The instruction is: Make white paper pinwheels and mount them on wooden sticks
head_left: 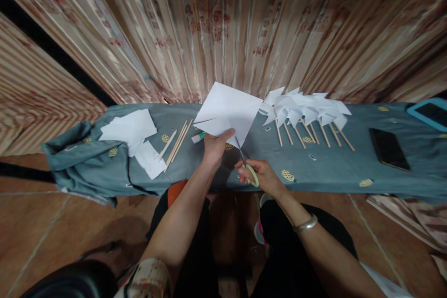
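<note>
My left hand [215, 145] pinches the lower edge of a square white sheet of paper [230, 107], thumb on top. A slit runs inward from the sheet's left corner. My right hand [260, 176] is closed around the light green handles of a pair of scissors [252, 174]. Their blades meet the paper at its lower corner, just right of my left thumb. Partly covered by my left hand and the sheet, a white and green tube [198, 138] lies on the cloth. Right of the sheet, several white paper pinwheels [303, 107] on wooden sticks lie in an overlapping row.
White paper pieces [129, 126] lie at the left, near a slip with faint writing [151, 159], a white pen-like stick [167, 145] and loose wooden sticks [179, 144]. A black phone [389, 149] and a blue-framed device [429, 114] rest rightward on the grey-green cloth [335, 172]. A curtain [223, 23] hangs behind.
</note>
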